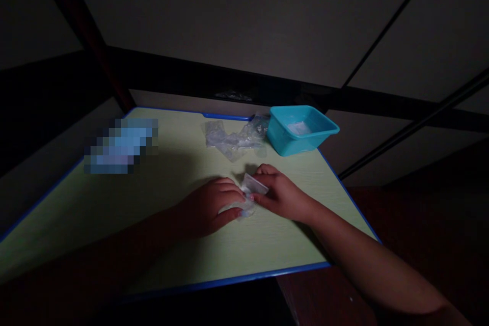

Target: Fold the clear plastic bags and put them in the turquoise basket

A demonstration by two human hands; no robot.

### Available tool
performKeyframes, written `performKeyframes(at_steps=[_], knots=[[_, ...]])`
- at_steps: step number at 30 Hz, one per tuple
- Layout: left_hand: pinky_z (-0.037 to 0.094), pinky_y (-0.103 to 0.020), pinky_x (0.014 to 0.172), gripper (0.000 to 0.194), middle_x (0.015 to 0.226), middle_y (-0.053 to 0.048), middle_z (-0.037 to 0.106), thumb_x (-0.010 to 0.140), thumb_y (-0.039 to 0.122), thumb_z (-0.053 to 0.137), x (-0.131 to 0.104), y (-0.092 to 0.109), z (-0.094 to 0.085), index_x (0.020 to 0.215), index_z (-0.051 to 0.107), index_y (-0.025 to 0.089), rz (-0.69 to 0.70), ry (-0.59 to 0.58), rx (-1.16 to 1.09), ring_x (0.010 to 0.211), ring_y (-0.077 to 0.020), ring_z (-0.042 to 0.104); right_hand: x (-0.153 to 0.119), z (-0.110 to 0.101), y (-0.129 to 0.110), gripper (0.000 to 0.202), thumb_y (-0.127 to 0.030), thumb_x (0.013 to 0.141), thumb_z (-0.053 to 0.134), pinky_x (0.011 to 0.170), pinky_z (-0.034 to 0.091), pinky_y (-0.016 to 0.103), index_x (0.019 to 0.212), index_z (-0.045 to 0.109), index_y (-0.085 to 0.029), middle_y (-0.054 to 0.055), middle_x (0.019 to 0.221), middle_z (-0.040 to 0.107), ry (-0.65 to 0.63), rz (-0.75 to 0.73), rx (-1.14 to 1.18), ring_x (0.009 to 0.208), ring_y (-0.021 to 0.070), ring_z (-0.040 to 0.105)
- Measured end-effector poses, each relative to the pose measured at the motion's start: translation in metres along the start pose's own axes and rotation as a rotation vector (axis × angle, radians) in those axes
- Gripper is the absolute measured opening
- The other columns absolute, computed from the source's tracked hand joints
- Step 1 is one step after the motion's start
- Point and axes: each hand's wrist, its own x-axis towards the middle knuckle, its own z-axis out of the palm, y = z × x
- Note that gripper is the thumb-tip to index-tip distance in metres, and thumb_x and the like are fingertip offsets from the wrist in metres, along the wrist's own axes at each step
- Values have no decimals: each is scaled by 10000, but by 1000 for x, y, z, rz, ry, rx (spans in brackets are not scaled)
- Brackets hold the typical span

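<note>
Clear crinkled plastic [249,208] | left hand [216,205] pinching it | right hand [281,194] pinching whitish flat packet [254,184] | teal tapered tub [287,144]

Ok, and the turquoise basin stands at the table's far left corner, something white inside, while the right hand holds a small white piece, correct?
Wrong corner: the head view shows the turquoise basin at the far right corner of the table. Something white lies inside it, and the right hand holds a small white piece.

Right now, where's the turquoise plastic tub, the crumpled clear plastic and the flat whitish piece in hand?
Turquoise plastic tub [294,143], head view: outer wall.
Crumpled clear plastic [237,141], head view: pile's middle.
Flat whitish piece [254,184], head view: upper face.
</note>
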Motion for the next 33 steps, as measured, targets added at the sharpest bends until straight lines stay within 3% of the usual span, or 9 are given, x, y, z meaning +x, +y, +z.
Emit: performKeyframes(at_steps=[3,6,10,14,19,24,33], knots=[[448,-380,886,517,1041,-106,674,978,522,268,-1,0,-1,1061,624,157,-43,66,-115,981,-227,589,-3,2,0,194,-259,851,572,941,408,424,955,661,-122,151,1076,537,2,-5,-157,1077,269,476],[461,-370,868,613,1033,-110,673,956,616,216,-1,4,-3,1090,593,151,-199,158,-258,952,-226,610,-5,6,-1,419,-288,909,483,1078,283,534,1287,542,-116,197,1378,423,-73,24,-252,1339,319,299],[500,-334,710,693,890,-87,713,918,690,219,2,7,-4,1230,497,138,-389,184,-492,671,-175,625,-8,13,-5,527,-302,955,388,1109,161,620,1454,354,-136,179,1558,213,-181,79,-321,1451,321,95],[473,-288,571,697,759,-70,692,890,705,276,5,5,-3,1043,609,113,-503,138,-602,535,-144,584,-8,18,-10,572,-319,967,372,1124,82,619,1503,256,-157,157,1591,124,-238,89,-351,1469,291,25],[449,-269,584,575,512,-3,575,878,596,366,8,7,-9,765,681,128,-616,110,-427,527,-148,573,-8,20,-11,816,-516,928,438,1132,20,606,1526,105,-72,204,1583,22,-320,106,-327,1466,302,-39],[410,-237,523,505,465,29,526,871,517,389,7,11,-12,736,709,149,-638,99,-315,467,-124,530,-12,9,-13,1008,-627,854,513,1128,-28,604,1530,-14,-99,199,1574,-45,-396,74,-271,1463,309,-49],[414,-241,582,484,564,5,624,910,459,391,8,10,-13,733,728,159,-539,90,-196,550,-134,561,-21,-10,-22,976,-494,852,612,1158,-5,547,1535,-7,-173,158,1578,24,-493,33,-212,1468,259,29]])
